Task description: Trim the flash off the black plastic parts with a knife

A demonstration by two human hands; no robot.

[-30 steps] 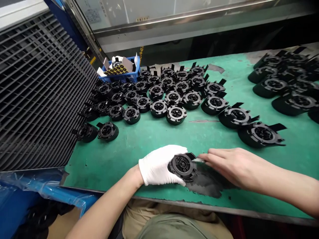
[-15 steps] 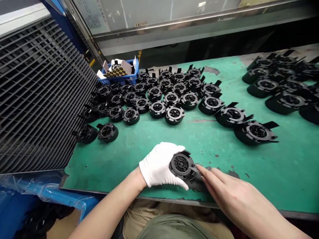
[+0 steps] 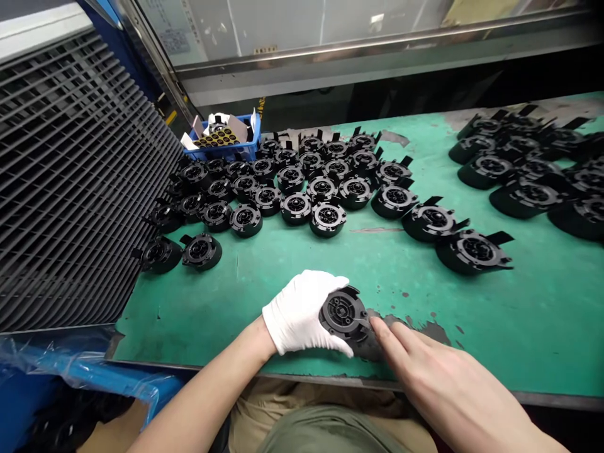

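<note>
My left hand [image 3: 302, 314], in a white glove, is closed around the side of a round black plastic housing [image 3: 341, 311] just above the near edge of the green mat. The housing's ringed face with its hub points up toward me. Bare and ungloved, my right hand [image 3: 431, 362] is at the housing's right rim, fingers pinched together. From its fingertips a thin, pale, blade-like tool [image 3: 362, 320] reaches onto the rim; the rest of that tool is hidden in the hand.
Many similar black housings [image 3: 295, 204] stand in rows across the green mat [image 3: 264, 264], with another group [image 3: 526, 192] at right. A blue bin [image 3: 233, 151] of parts sits at the back. Black slatted grilles [image 3: 70, 170] are stacked at left, above a plastic-lined blue crate [image 3: 117, 375].
The camera view has shifted slightly. My left hand keeps its hold on the housing, and my right fingertips stay at its rim with only a slight movement.
</note>
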